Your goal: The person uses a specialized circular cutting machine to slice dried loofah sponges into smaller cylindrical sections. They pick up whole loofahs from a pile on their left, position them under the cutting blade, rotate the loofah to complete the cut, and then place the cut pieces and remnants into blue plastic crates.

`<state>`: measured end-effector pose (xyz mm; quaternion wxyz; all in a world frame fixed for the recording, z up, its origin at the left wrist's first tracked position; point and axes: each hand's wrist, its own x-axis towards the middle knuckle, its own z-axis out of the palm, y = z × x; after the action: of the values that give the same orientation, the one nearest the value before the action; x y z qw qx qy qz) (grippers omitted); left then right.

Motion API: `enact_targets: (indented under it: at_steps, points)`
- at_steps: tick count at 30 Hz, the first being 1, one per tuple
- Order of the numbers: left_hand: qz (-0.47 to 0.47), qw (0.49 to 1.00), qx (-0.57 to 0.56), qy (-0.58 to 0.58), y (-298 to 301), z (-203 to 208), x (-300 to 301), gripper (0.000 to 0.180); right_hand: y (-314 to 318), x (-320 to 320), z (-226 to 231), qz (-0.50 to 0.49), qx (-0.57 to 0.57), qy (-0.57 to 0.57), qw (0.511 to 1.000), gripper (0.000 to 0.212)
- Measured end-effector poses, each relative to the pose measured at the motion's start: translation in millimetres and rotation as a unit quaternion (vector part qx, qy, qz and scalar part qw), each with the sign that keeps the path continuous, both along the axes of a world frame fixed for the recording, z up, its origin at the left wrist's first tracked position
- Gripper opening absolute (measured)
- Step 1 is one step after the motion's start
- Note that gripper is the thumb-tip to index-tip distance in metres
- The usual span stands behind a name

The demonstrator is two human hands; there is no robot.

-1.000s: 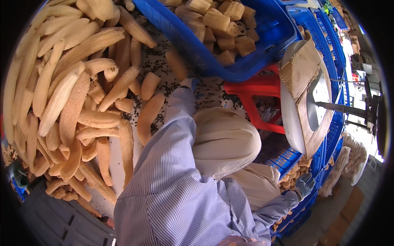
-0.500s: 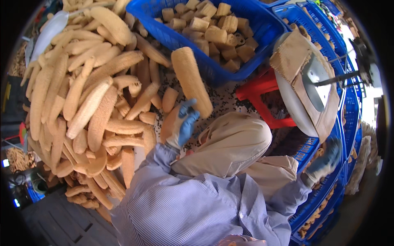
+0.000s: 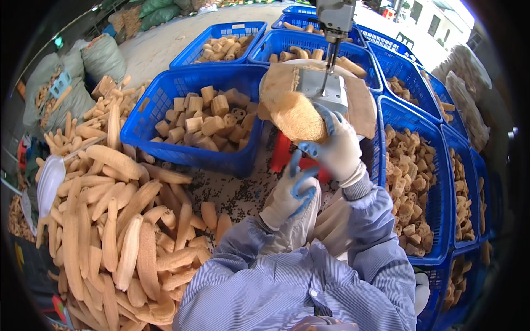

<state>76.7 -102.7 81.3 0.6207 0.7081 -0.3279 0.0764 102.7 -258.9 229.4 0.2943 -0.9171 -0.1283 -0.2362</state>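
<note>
A thick tan dried loofah (image 3: 298, 118) is in my right hand (image 3: 342, 146), gloved in white with blue fingertips. Its end lies by the metal plate (image 3: 326, 91) of a machine whose thin vertical rod (image 3: 332, 55) comes down close by. My left hand (image 3: 288, 198), in a matching glove, is just below the loofah, above my knee. Its fingers are spread apart and hold nothing. Short cut loofah pieces (image 3: 212, 121) fill the blue crate (image 3: 190, 154) in front of me. Long whole loofahs (image 3: 113, 220) are heaped at my left.
Cardboard (image 3: 359, 107) surrounds the metal plate, with a red stool (image 3: 281, 151) beneath it. Blue crates of loofah pieces (image 3: 411, 187) line my right side. A white scoop-like thing (image 3: 49, 179) lies on the heap. Dark specks cover the floor; full sacks (image 3: 105, 58) stand far left.
The view has tilted up toward the machine. The loofah has passed from my left hand to my right, which has come over from the crates at the right. My left hand has let go.
</note>
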Motion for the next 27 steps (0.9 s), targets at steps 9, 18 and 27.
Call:
enact_targets:
  at_steps: [9, 18, 27]
  points:
    - [0.155, 0.983, 0.086, 0.042, -37, 27, 138, 0.058, -90, 80, 0, -0.132, -0.328, 0.204, 0.913, 0.07]
    - [0.152, 0.98, 0.118, 0.055, -94, 6, 223, 0.023, -148, 143, -38, -0.012, -0.229, 0.127, 0.965, 0.086]
    - [0.105, 0.979, 0.078, 0.154, -106, 32, 224, 0.016, -138, 156, -27, -0.126, -0.384, 0.201, 0.892, 0.112]
